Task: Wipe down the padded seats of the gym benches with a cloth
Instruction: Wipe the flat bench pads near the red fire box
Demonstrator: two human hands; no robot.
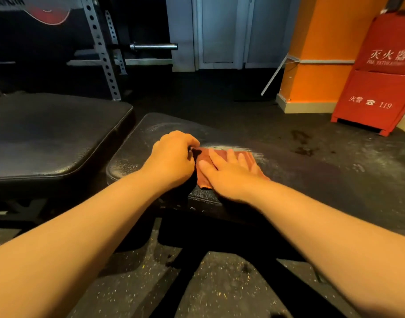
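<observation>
Right now the right hand (pixel 229 171), at the middle of the frame, lies flat with straight, spread fingers on a reddish-brown cloth (pixel 222 157) and presses it down on the padded seat (pixel 132 161) of the bench. Just beside it on the left, the left hand (pixel 171 157) has its fingers curled at the cloth's left edge; it seems to pinch that edge, but the fingertips are hidden, so I cannot say it for sure. The cloth is folded small and sits on the right part of the seat, near its right side. A pale, dusty streak (pixel 233 148) shows on the pad just above the cloth, and more whitish marks are at the upper end of the seat.

I judge the wiping of this seat is in hand and not finished, because those marks remain. The next move calls for sliding the cloth upward in the frame over the streak with even pressure, while the cloth stays flat.

At the left of the frame a second bench pad (pixel 50 134) waits, close to the first. A red fire extinguisher box (pixel 380 70) stands at the upper right, on the dark floor (pixel 220 92).
</observation>
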